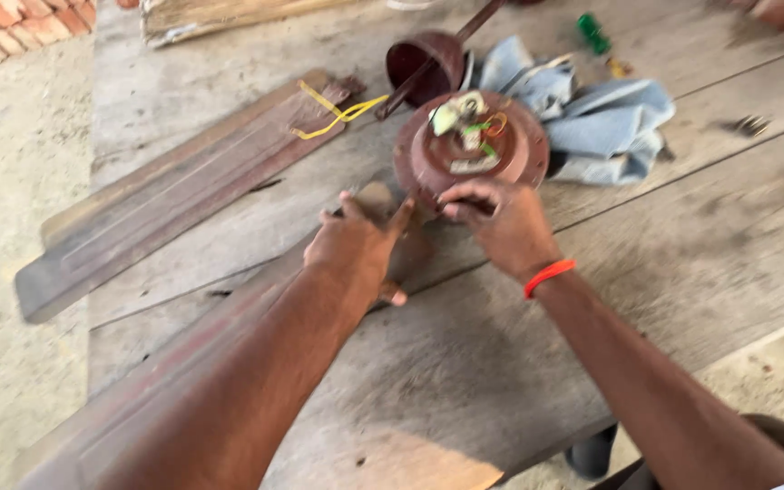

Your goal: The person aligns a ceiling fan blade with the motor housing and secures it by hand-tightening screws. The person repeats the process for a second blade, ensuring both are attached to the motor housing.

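Note:
A round dark-red fan motor housing with loose coloured wires on top lies on a worn wooden table. My right hand, with an orange band at the wrist, grips the housing's near rim. My left hand presses down on the end of a long brown fan blade that runs under my forearm, right where it meets the housing; its index finger points at the rim. A second brown blade lies apart at the left, with a yellow cord at its far end.
A dark-red cup-shaped canopy on a rod lies behind the motor. A crumpled blue denim cloth sits to the motor's right. A small green object rests at the far edge. Bricks lie at the top left on the sandy ground.

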